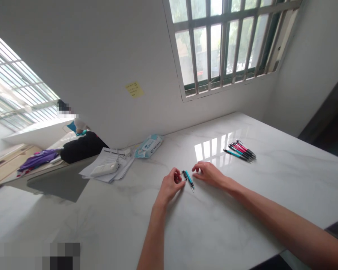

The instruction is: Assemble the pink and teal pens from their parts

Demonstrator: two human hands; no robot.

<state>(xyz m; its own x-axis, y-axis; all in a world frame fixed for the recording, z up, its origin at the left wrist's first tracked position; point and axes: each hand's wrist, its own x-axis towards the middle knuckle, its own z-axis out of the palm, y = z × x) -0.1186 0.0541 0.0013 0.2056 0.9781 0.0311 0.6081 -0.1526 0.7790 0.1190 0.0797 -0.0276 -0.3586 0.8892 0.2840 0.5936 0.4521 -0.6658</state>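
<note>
Two pens or pen parts lie close together on the white marbled table: a teal pen (188, 177) with a dark lower end, and a shorter black piece (184, 175) along its left side. A small pale bit shows at the teal pen's near end. My left hand (170, 184) rests just left of them, fingers curled and thumb apart, its thumb tip close to the black piece. To their right, my right hand (210, 173) lies on the table with bent, parted fingers and nothing visible in them. Contact between left thumb and black piece is unclear.
Several teal, red and black pens (240, 151) lie in a group at the right. A wet-wipes pack (150, 146) sits against the wall, beside papers (121, 165) with a white power strip (105, 169). Further left are a black bag (83, 147) and another person.
</note>
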